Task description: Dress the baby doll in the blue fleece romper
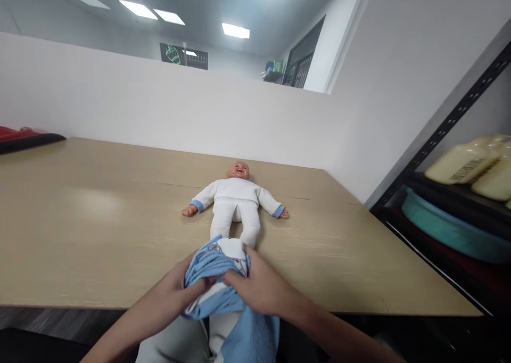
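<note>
Supine doll [237, 191], hands [181, 284] [258, 286] gripping blue cloth [211, 264]

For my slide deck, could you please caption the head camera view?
Both hands hold bunched blue-and-white cloth by the legs of a doll lying face-up on a tan table.

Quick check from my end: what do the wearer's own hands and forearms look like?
The left hand and right hand are bare, without gloves. No sleeve, watch or bracelet is discernible on either forearm. No rings show, though some fingers are hidden.
</note>
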`<control>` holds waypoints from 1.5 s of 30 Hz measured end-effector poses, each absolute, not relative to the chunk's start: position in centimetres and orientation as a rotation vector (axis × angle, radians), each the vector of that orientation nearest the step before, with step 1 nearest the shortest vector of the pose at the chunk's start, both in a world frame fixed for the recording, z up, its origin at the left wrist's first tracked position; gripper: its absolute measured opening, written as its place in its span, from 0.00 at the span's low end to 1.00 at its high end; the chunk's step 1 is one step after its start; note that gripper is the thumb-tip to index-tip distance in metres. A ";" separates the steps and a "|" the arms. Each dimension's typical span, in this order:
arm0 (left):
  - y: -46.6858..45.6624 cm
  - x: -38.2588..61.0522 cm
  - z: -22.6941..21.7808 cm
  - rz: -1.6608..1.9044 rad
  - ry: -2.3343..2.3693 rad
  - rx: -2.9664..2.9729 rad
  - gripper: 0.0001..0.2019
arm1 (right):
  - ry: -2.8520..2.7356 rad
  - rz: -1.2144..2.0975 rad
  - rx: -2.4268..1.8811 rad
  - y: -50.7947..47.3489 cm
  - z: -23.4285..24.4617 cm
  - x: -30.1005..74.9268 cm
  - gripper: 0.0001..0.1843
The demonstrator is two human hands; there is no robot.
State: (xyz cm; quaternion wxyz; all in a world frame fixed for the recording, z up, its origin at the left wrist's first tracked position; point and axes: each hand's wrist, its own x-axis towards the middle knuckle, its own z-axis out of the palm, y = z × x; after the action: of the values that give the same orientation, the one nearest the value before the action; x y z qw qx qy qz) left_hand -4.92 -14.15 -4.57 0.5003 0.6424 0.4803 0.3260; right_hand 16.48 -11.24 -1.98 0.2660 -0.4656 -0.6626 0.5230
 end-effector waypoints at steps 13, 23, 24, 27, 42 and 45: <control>-11.6 -4.0 -9.1 0.677 1.487 1.941 0.21 | -2.240 0.740 -1.432 -11.1 -5.8 16.2 0.31; -10.7 -4.4 -8.7 0.835 1.245 1.701 0.11 | -2.001 0.848 -1.365 -10.0 -7.8 17.3 0.35; -10.6 -4.7 -8.7 0.849 1.209 1.678 0.12 | -1.983 0.845 -1.373 -9.8 -7.9 17.3 0.36; -9.8 -5.4 -8.4 0.856 1.147 1.671 0.18 | -1.991 0.824 -1.408 -9.3 -8.0 17.1 0.36; -4.3 -7.4 -7.1 0.867 1.077 1.910 0.15 | -2.196 0.717 -0.864 -4.8 -6.2 18.0 0.32; -3.4 -7.2 -7.0 0.832 1.039 1.961 0.13 | -2.199 0.693 -0.895 -3.9 -6.3 18.2 0.28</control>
State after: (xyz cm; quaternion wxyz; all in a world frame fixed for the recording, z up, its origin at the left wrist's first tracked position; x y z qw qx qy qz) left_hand -7.24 -3.39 -6.96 0.3763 0.7665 0.4062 0.3253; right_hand 18.22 -3.87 -6.30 0.3278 -0.3420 -0.8400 0.2647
